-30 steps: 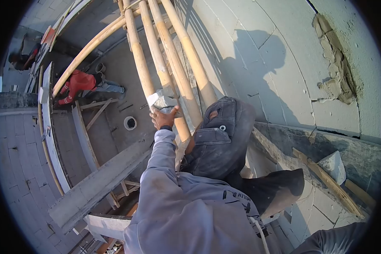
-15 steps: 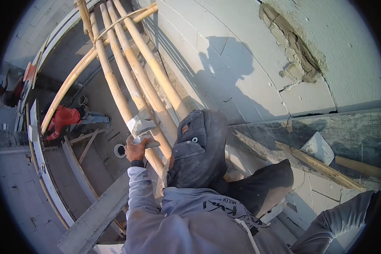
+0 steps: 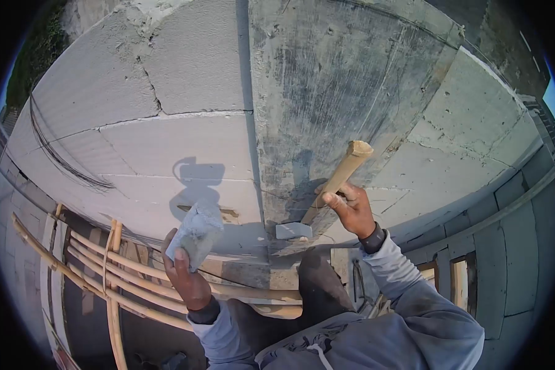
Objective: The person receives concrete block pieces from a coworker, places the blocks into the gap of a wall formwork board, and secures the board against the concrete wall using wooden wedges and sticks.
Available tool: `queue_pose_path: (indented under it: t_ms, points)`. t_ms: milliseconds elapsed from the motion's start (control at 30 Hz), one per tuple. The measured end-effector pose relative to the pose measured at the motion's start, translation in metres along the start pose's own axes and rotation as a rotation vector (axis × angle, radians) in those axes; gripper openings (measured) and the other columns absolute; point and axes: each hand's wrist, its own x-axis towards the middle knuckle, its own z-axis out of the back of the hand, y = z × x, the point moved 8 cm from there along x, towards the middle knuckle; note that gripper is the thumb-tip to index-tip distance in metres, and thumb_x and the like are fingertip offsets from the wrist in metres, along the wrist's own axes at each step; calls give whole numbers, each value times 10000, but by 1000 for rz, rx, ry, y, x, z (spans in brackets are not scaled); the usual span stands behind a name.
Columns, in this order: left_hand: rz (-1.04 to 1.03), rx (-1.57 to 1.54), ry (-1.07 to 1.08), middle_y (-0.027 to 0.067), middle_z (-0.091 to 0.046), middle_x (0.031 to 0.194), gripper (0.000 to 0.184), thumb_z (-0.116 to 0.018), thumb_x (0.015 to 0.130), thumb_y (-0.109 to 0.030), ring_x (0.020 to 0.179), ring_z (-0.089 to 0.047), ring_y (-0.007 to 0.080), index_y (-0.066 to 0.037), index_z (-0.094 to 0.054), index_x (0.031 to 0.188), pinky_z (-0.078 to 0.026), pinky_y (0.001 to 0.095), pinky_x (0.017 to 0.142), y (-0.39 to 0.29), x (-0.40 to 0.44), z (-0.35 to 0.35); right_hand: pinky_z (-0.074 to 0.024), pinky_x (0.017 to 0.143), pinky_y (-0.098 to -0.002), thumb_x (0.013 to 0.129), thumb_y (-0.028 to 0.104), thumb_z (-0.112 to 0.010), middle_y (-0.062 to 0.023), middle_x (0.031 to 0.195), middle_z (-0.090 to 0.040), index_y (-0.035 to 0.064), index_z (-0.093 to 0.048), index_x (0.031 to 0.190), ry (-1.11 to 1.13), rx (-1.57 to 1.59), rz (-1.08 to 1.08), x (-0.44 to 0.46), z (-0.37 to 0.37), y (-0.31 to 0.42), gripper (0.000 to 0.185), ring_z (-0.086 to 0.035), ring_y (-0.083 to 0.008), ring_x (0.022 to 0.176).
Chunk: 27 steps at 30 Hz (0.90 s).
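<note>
Two hands in my feed: both raised before a wall of pale blocks (image 3: 191, 148), well apart from each other.
Left hand (image 3: 190, 287): I see its fingers closed around the rough pale chunk (image 3: 198, 231), thumb pressed on the near face.
Chunk: held up and tilted, its shadow falling on the blocks behind it.
Right hand (image 3: 354, 214): I have its thumb and fingers wrapped around the wooden piece (image 3: 346, 166).
Wooden piece: slanting, cut end up, lower end near the wall; I cannot tell whether that end touches anything.
Dark grey strip (image 3: 333, 74): upright behind the right hand, between stretches of pale block.
Small pale block (image 3: 293, 230): at the foot of the strip, just beside the wood's lower end.
Bamboo poles (image 3: 142, 268): side by side, below and left of the chunk.
</note>
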Motion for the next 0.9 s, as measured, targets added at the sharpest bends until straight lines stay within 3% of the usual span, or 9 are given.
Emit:
queue_pose_path:
  t_ms: [133,167,333,400,433,567,667,767,900]
  points:
    - [142,-195,203,165,-530,1141,602,-536,874,-385,1069,-522,228,73,-411,1243,-391,329,946,-79,14,-139,-480,763,-363,902,279,-586,-161,948,-635,12,-605,1029,84,-68,-57,-4,8,3,297,-624,-294,880]
    - [170,-188,231,153,-534,1134,597,-556,870,-378,1056,-527,218,67,-414,1242,-398,322,935,-94,14,-164,-474,791,-382,886,267,-599,-191,982,-621,5,-591,1058,120,-101,-65,-4,9,6,313,-600,-349,918]
    - [342,-153,320,111,-545,1100,558,-642,839,-313,1006,-534,185,46,-437,1214,-417,312,893,-129,18,-241,-466,837,-403,868,253,-591,-208,1038,-603,4,-578,1085,218,-148,-117,-5,14,9,331,-577,-372,979]
    - [443,-53,299,100,-556,1086,590,-659,821,-346,1000,-538,177,36,-442,1216,-417,312,886,-127,13,-258,-461,864,-399,865,244,-590,-212,1070,-598,6,-572,1109,277,-124,-158,-3,16,11,341,-568,-372,1010]
    - [500,-4,284,95,-561,1080,607,-668,813,-362,997,-540,172,31,-444,1217,-417,312,882,-123,9,-262,-440,919,-392,856,233,-590,-217,1125,-585,15,-554,1161,401,-80,-305,-3,15,12,377,-543,-365,1076]
    - [760,118,301,65,-594,1055,598,-713,741,-455,994,-555,183,-35,-539,1129,-435,398,844,-93,11,-269,-459,882,-411,848,236,-589,-212,1116,-593,50,-544,1197,277,-175,-178,-9,18,10,398,-560,-355,1053]
    - [794,230,384,68,-594,1068,550,-718,731,-461,999,-553,194,-49,-573,1064,-435,421,841,-84,7,-286,-465,864,-412,829,193,-614,-229,1107,-594,4,-557,1158,268,-88,-217,-6,22,19,384,-574,-371,1026]
    - [840,237,347,86,-584,1099,626,-714,733,-472,1057,-528,198,-28,-527,1132,-423,427,876,-70,-2,-283,-463,863,-405,828,186,-615,-228,1120,-588,19,-556,1169,332,-117,-302,-8,18,17,384,-572,-372,1026]
    - [855,168,309,38,-545,1230,642,-649,768,-545,1108,-498,180,-77,-545,1195,-384,414,917,-40,-6,-273,-467,847,-410,822,218,-619,-218,1082,-604,39,-534,1202,221,-119,-244,-14,15,10,428,-581,-366,989]
